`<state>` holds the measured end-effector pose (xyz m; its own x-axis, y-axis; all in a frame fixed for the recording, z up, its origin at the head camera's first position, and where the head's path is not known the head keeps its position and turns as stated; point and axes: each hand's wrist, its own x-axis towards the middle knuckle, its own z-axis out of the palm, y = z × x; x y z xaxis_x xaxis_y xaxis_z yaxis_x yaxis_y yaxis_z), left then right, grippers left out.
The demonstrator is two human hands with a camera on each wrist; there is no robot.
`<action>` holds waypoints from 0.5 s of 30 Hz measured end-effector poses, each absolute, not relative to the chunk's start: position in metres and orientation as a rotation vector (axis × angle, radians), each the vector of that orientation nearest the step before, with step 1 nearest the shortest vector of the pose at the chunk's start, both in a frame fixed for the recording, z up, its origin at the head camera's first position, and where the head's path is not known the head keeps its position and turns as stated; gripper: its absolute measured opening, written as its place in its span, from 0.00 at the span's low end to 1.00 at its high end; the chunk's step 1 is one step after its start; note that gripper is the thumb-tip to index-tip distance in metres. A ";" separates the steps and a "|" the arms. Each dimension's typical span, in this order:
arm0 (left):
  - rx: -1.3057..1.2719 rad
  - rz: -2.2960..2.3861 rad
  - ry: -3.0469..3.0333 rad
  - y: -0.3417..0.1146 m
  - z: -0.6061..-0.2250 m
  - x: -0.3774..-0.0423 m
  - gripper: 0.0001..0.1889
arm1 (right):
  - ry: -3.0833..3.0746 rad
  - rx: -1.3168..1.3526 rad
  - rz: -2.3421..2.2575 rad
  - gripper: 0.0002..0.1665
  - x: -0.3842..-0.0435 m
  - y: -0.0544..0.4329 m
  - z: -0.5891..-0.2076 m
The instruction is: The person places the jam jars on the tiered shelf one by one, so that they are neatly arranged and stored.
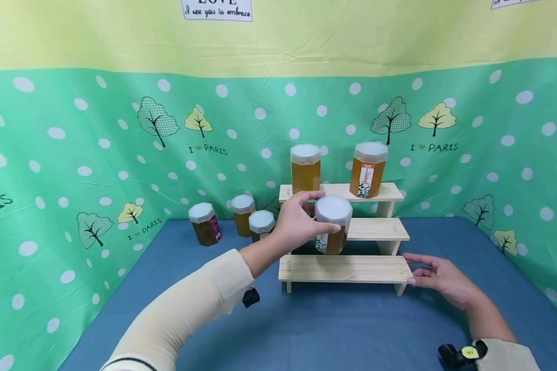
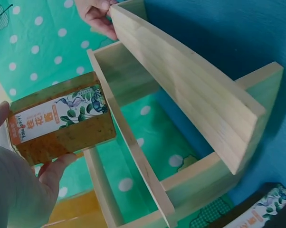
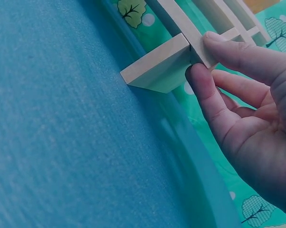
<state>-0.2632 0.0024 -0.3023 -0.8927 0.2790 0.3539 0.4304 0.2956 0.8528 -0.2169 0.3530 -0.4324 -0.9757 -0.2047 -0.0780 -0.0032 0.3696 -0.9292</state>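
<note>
My left hand [image 1: 296, 222] grips an amber honey jar [image 1: 334, 210] with a white lid, its fingers and thumb round the sides. The jar is upright in front of the middle step of a three-step wooden stand [image 1: 343, 269]. In the left wrist view, the honey jar's [image 2: 62, 118] white label shows flowers and leaves, and its base is close to the middle board's edge. My right hand [image 1: 441, 278] pinches the right end of the lowest board. In the right wrist view, thumb and forefinger of the right hand [image 3: 247, 104] meet the board's corner from opposite faces.
On the top step stand two amber jars, one at left [image 1: 305, 170] and a labelled one at right [image 1: 369, 170]. Left of the stand, a dark jar [image 1: 206, 225], an amber jar [image 1: 243, 219] and another white-lidded jar [image 1: 262, 222] are on the blue table [image 1: 353, 330]. A green dotted cloth [image 1: 241, 118] hangs behind.
</note>
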 end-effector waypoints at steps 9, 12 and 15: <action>-0.609 -1.661 -2.428 0.022 -0.302 -0.272 0.37 | 2.445 -0.190 -1.662 0.47 -0.218 0.354 -0.433; -0.584 -1.679 -2.438 0.026 -0.302 -0.276 0.37 | 2.441 -0.193 -1.665 0.47 -0.218 0.355 -0.433; -0.584 -1.681 -2.439 0.029 -0.303 -0.279 0.37 | 2.441 -0.194 -1.668 0.46 -0.218 0.355 -0.433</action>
<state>-0.2789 0.0289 -0.3029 -0.9181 0.2433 0.3130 0.3791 0.3076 0.8728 -0.2178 0.3547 -0.4332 -0.9756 -0.2071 -0.0731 -0.0071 0.3626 -0.9319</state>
